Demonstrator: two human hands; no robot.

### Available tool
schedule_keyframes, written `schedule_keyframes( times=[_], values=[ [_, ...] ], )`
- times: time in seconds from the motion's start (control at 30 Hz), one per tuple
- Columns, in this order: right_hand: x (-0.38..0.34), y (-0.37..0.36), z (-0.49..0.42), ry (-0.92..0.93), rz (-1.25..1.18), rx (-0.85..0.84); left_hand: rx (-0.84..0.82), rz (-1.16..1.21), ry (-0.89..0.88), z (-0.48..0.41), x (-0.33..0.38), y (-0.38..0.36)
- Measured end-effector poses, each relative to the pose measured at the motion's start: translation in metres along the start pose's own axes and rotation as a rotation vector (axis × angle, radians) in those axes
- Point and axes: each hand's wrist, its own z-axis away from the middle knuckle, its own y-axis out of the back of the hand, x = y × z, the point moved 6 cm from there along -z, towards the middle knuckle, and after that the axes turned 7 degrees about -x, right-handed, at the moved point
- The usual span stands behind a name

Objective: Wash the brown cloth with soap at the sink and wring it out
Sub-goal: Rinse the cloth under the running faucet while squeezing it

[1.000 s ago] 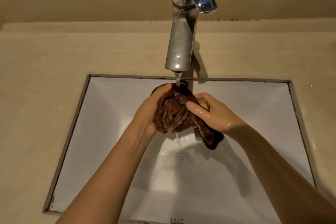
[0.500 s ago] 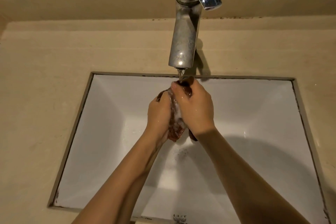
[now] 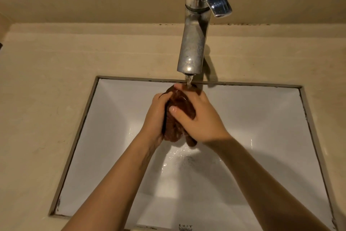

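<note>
Brown cloth point(image 3: 183, 106) near sink point(image 3: 131, 92) back rim

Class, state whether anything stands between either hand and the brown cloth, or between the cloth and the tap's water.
Nothing visible does: the left hand and right hand grip the bunched brown cloth directly, under the chrome tap's stream.

A bathroom: white basin point(image 3: 104, 137) sunk in beige counter point(image 3: 46, 99), chrome tap point(image 3: 192, 43).
</note>
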Motion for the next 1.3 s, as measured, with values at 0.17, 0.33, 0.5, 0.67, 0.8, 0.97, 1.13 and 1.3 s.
schedule_keyframes(
  times=[0.17,0.33,0.5,0.67,0.8,0.97,1.13,1.3],
  values=[
    [0.006,-0.001,0.004,-0.071,-0.234,0.176,0.061,-0.018,0.062,0.002,-0.008,-0.014],
    [0.012,0.005,-0.001,-0.116,-0.29,0.323,0.219,-0.044,-0.071,0.006,-0.006,-0.022],
    [0.02,0.008,-0.003,-0.175,-0.271,0.426,0.284,-0.196,-0.194,0.01,0.001,-0.021],
    [0.024,0.007,-0.007,-0.194,-0.242,0.428,0.25,-0.28,-0.253,0.007,0.002,-0.017],
    [0.022,0.015,-0.014,-0.165,-0.247,0.403,0.162,-0.291,-0.256,0.0,0.008,-0.019],
    [0.015,0.023,-0.022,-0.102,-0.227,0.371,0.062,-0.203,-0.232,-0.005,0.015,-0.018],
    [0.01,0.037,-0.02,-0.05,-0.242,0.275,-0.039,-0.089,-0.045,-0.008,0.018,-0.024],
    [0.001,0.052,-0.004,0.094,0.124,0.139,-0.192,-0.069,0.107,0.0,0.018,-0.006]
  ],
)
